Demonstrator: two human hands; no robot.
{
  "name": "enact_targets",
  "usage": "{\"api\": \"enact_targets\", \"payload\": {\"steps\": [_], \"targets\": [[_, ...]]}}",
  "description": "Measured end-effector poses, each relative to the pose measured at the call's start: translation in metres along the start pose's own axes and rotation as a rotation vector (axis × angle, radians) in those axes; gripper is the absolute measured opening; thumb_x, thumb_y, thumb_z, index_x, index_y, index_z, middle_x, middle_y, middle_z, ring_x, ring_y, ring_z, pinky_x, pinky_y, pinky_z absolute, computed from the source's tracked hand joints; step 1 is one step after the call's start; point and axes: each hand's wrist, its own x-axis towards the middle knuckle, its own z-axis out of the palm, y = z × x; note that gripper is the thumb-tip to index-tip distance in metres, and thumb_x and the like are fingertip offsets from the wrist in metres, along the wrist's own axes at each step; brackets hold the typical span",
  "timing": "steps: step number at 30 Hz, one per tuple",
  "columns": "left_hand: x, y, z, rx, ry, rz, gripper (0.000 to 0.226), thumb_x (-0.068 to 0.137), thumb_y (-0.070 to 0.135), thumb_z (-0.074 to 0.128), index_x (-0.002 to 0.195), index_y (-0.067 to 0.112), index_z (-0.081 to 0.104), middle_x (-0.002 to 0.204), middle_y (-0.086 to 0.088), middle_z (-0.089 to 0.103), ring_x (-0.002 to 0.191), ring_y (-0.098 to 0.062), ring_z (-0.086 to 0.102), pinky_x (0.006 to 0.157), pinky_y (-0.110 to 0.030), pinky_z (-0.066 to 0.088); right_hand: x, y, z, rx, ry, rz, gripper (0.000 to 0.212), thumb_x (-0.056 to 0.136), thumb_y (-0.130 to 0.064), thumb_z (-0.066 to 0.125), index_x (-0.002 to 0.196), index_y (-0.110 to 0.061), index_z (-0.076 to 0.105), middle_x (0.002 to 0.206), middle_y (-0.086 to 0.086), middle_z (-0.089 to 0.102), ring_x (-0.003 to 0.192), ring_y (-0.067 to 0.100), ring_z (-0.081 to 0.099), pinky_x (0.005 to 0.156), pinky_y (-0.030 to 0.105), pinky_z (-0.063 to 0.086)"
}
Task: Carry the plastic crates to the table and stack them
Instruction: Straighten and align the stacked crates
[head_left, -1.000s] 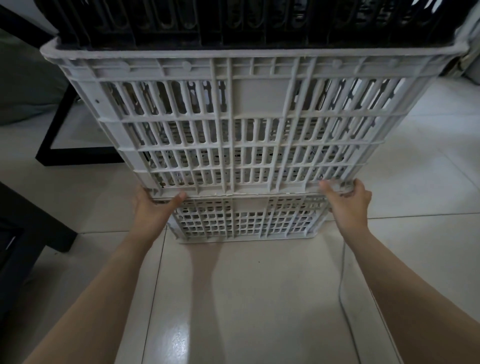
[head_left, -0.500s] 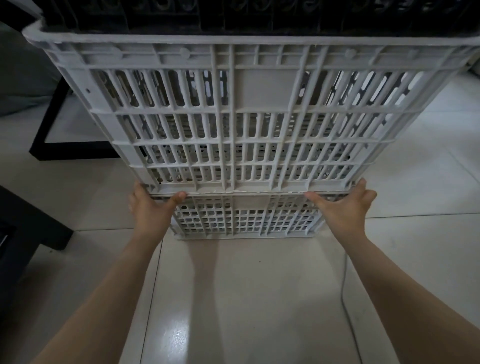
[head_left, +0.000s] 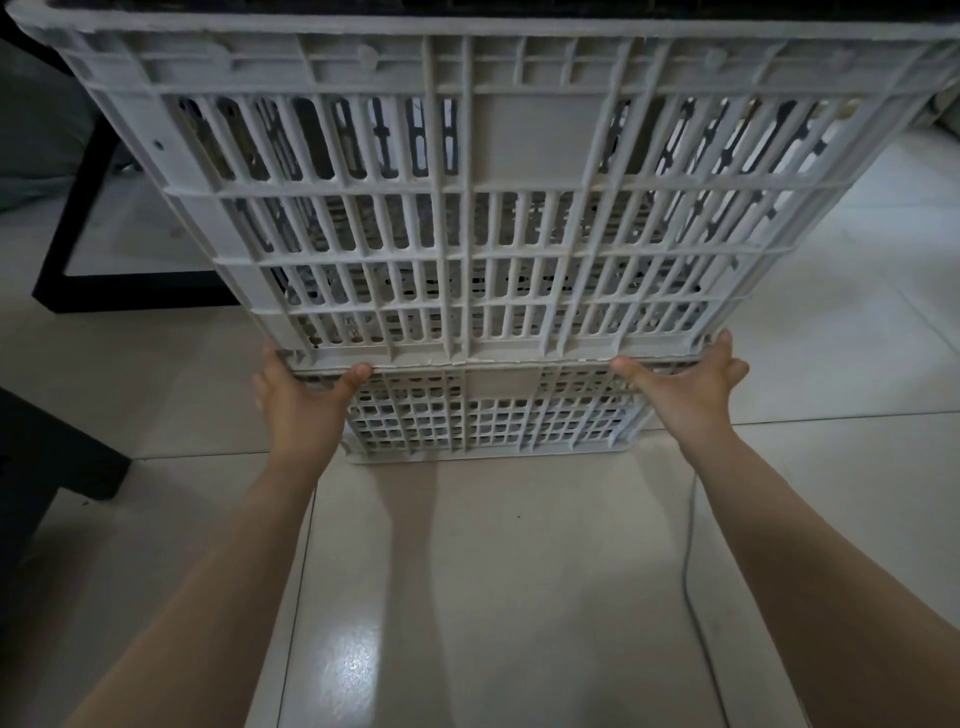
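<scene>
Head view, grey plastic crate (head_left: 483, 208), slatted and ribbed, glossy floor tiles (head_left: 519, 571)

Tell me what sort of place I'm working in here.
Likely a room in a home, indoors: glossy pale floor tiles, a black-framed table on the left and a thin cable trailing across the floor. The stacked grey slatted plastic crates hint at storage or moving.

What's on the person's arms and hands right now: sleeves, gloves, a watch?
Nothing worn shows. The left hand and right hand are bare, with no gloves, rings or tape. The left forearm and right forearm are bare down to the frame's edge, with no sleeve, watch or band in view.
</scene>
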Motion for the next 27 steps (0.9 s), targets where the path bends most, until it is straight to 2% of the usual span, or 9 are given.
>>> {"api": "enact_targets", "payload": {"steps": [4, 13, 22, 27], "targets": [[-0.0001, -0.0014, 0.0032, 0.011, 0.002, 0.006, 0.093, 0.069, 0.050, 0.080, 0.139, 0.007, 0.037, 0.137, -0.015, 0.041, 0.130, -0.032, 0.038, 0.111, -0.047, 0.035, 0.0031, -0.0012, 0.0032, 0.024, 0.003, 0.021, 0.127, 0.065, -0.041, 0.086, 0.155, -0.018, -0.001, 0.154, 0.008, 0.006, 0.145, 0.026, 0.018, 0.112, 0.036, 0.029], [-0.0023, 0.0050, 0.0034, 0.072, -0.003, 0.045, 0.086, 0.072, 0.046, 0.079, 0.134, 0.003, 0.039, 0.134, -0.018, 0.043, 0.128, -0.034, 0.040, 0.107, -0.044, 0.036, -0.0001, 0.0044, 0.0031, 0.068, 0.048, 0.000, 0.126, 0.061, -0.043, 0.088, 0.155, -0.023, 0.005, 0.152, 0.006, 0.012, 0.143, 0.027, 0.025, 0.112, 0.038, 0.031], [-0.0033, 0.0054, 0.0027, 0.066, 0.009, 0.036, 0.082, 0.071, 0.046, 0.081, 0.131, 0.005, 0.042, 0.132, -0.016, 0.044, 0.125, -0.033, 0.045, 0.107, -0.045, 0.040, -0.0009, 0.0044, 0.0051, 0.103, 0.028, 0.036, 0.125, 0.061, -0.042, 0.088, 0.153, -0.030, 0.005, 0.155, 0.004, 0.005, 0.144, 0.027, 0.023, 0.110, 0.043, 0.033], [-0.0007, 0.0001, 0.0033, 0.071, -0.013, 0.009, 0.090, 0.070, 0.051, 0.079, 0.136, 0.008, 0.036, 0.136, -0.014, 0.044, 0.127, -0.033, 0.045, 0.108, -0.048, 0.040, -0.0052, 0.0041, 0.0092, 0.110, 0.002, 0.071, 0.124, 0.066, -0.043, 0.085, 0.153, -0.035, -0.003, 0.159, 0.003, -0.003, 0.146, 0.029, 0.021, 0.110, 0.047, 0.033]]}}
